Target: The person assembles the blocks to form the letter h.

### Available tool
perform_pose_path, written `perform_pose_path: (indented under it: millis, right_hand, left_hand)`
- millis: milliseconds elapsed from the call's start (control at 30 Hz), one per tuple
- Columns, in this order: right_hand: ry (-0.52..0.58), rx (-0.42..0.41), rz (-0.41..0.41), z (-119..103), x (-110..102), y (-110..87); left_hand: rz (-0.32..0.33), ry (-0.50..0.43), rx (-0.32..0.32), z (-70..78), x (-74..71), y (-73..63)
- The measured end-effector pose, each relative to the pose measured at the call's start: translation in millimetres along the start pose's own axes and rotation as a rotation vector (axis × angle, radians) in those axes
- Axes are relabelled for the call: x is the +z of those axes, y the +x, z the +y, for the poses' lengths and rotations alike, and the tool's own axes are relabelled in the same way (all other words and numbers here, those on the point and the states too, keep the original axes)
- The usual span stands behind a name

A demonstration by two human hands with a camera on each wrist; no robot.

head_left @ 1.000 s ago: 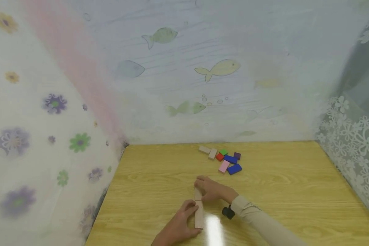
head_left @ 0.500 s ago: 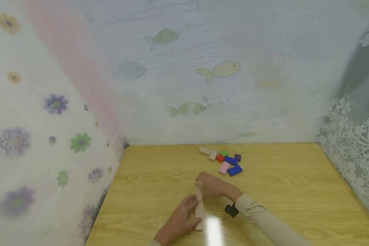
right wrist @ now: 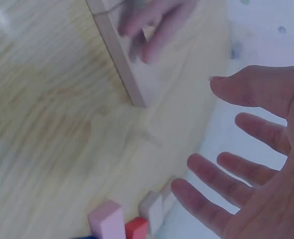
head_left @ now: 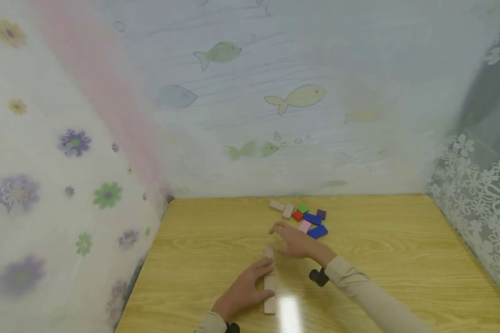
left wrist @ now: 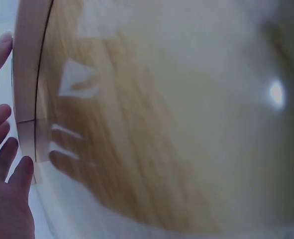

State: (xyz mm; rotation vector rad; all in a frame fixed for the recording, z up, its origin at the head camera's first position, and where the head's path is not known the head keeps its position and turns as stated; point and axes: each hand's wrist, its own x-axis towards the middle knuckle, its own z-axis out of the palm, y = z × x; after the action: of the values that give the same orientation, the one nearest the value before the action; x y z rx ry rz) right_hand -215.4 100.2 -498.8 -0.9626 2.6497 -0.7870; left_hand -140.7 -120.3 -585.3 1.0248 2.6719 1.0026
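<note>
Two plain wooden blocks lie end to end in a straight row on the table: the near block and the far block. My left hand rests along their left side, thumb at the near block and fingertips over the far one. In the left wrist view its relaxed fingers lie close to the seam. My right hand hovers to the right of the far block's end, apart from it. The right wrist view shows this hand's fingers spread, with nothing between them.
Behind my right hand lie loose blocks: pink, blue, another blue, red, green, purple and two plain ones. A painted wall borders the table's back edge.
My right hand has let go of the far block and moved away, back and to the right. My left hand has slid forward along the row, its fingers now over the far block.
</note>
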Motion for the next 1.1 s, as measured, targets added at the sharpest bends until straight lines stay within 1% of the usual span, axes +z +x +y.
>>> perform_pose_path:
  millis: [133, 300, 467, 667, 767, 933, 1100]
  right_hand:
    - [-0.014, -0.008, 0.015, 1, -10, 0.8]
    - [-0.028, -0.03, 0.068, 5, -19, 1.9]
    - [0.005, -0.012, 0.103, 10, -24, 2.4]
    - [0.025, -0.011, 0.143, 14, -29, 1.6]
    - [0.019, -0.018, 0.161, 18, -30, 3.2]
    - [-0.002, -0.024, 0.175, 28, -26, 10.4]
    - [0.009, 0.012, 0.186, 39, -23, 18.8]
  left_hand:
    - [-0.021, -0.005, -0.011, -1.9, 1.5, 1.1]
    - [-0.019, -0.016, -0.011, -3.5, 3.6, 2.1]
    - [-0.003, -0.038, 0.0, -4.5, 4.6, 2.7]
    - [-0.012, -0.072, -0.031, -2.1, 3.6, 2.4]
    - [-0.018, -0.097, -0.043, -0.5, 2.7, 2.4]
    - [-0.007, -0.098, -0.037, -1.5, 2.5, 2.2]
    - [-0.003, -0.107, -0.033, -4.1, 4.1, 3.6]
